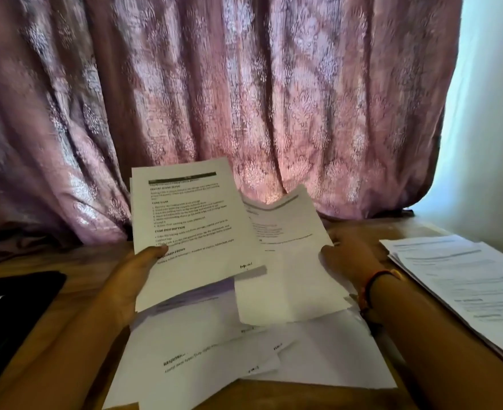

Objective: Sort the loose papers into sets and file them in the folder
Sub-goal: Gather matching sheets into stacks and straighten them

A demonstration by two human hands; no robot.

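Observation:
My left hand (pixel 131 279) grips a small stack of printed sheets (pixel 191 229), raised above the table, thumb on the front page. My right hand (pixel 345 255) holds the right edge of a single printed sheet (pixel 282 261), which tilts beside and partly behind that stack. Below both hands, several loose papers (pixel 214 356) lie fanned out on the wooden table (pixel 90 261). A dark folder (pixel 16 306) lies at the left edge, partly out of frame. A sorted pile of papers (pixel 466 288) rests at the right.
A pink patterned curtain (pixel 244 99) hangs right behind the table. A pale wall (pixel 493 143) stands at the right. A band sits on my right wrist (pixel 371 288).

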